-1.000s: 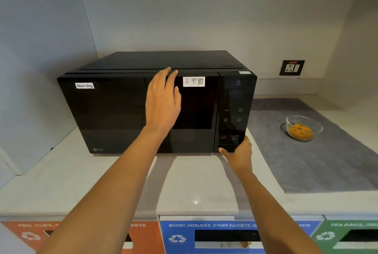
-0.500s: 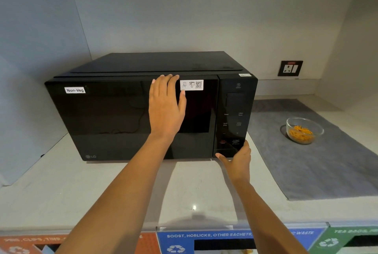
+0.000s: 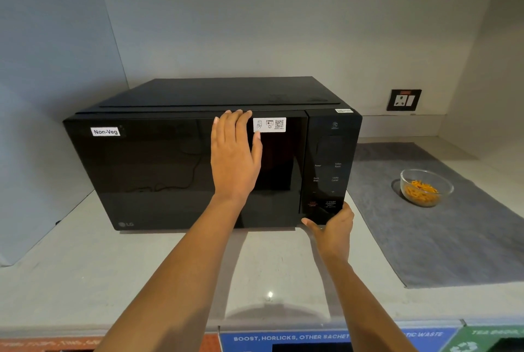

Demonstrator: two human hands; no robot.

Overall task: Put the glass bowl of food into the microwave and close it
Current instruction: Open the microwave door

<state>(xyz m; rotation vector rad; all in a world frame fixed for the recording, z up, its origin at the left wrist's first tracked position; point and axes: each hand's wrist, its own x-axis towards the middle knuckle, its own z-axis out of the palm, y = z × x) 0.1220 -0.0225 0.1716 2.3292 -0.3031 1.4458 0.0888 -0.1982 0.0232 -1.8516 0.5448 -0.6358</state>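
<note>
Head view: left hand (image 3: 235, 156) lies flat, fingers spread, on the closed microwave (image 3: 158, 170) door. Right hand (image 3: 333, 228) cups the panel's bottom corner, fingers hidden. The bowl (image 3: 426, 187) sits on the mat (image 3: 453, 238), well right.

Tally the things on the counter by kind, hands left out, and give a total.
Microwave: 1
Glass bowl of food: 1
Grey mat: 1
Total: 3
</note>
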